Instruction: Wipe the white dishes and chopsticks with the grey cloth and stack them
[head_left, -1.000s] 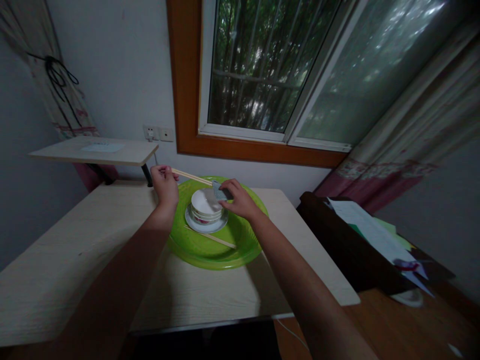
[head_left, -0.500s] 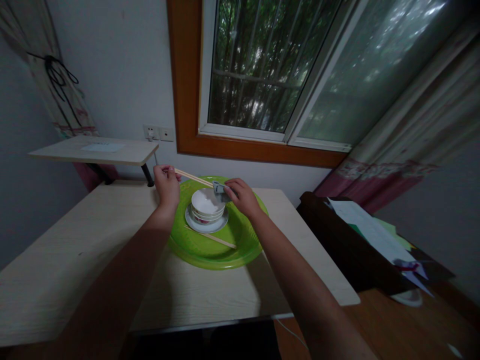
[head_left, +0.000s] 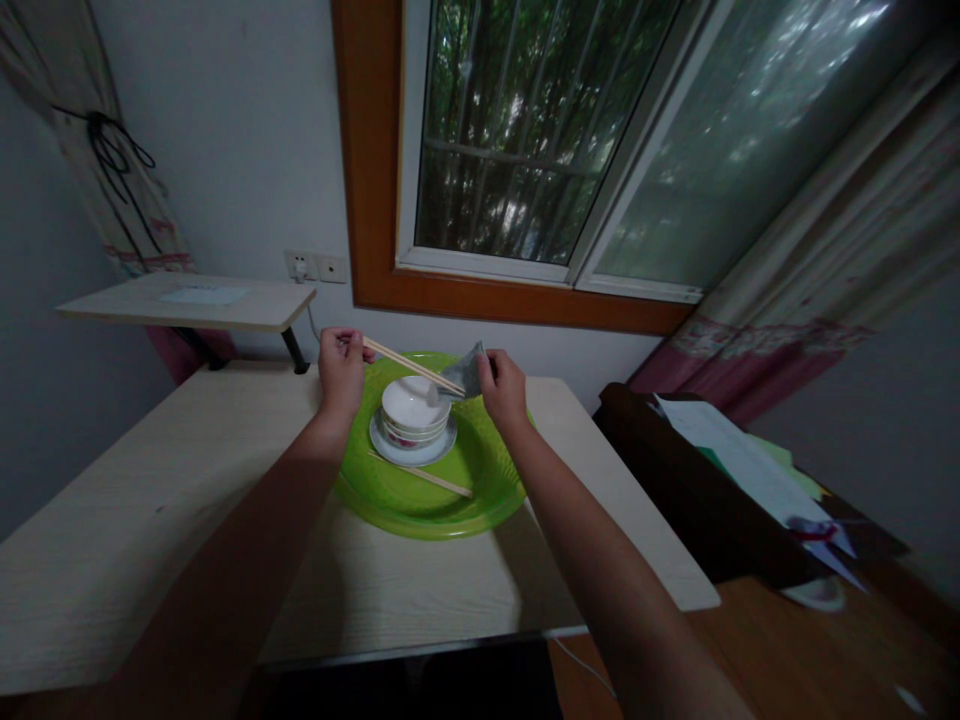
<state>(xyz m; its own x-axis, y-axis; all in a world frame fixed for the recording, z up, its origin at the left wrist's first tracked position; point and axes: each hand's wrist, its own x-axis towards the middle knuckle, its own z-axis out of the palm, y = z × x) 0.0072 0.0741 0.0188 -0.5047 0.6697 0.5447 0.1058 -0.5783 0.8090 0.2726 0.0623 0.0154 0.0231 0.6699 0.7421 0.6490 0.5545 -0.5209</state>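
My left hand (head_left: 344, 365) is closed round one end of a pair of chopsticks (head_left: 409, 362), which slant down to the right above the bowls. My right hand (head_left: 504, 388) pinches a grey-green cloth (head_left: 466, 372) that hangs beside the free tips of the chopsticks. Beneath them, a stack of white bowls (head_left: 412, 402) stands on a white plate (head_left: 421, 457). Both rest in a wide green basin (head_left: 442, 525). More chopsticks (head_left: 427, 477) lie in the basin, in front of the plate.
The basin stands on a pale wooden table (head_left: 405, 600). A small raised shelf (head_left: 187, 300) with a paper on it stands at the left back. To the right are a dark brown piece of furniture (head_left: 697, 510) with papers, and a curtain (head_left: 810, 270). A window rises behind.
My right hand has moved right with the cloth, which is now spread out and off the chopsticks' tips, leaving them bare. My left hand has shifted slightly right with the chopsticks.
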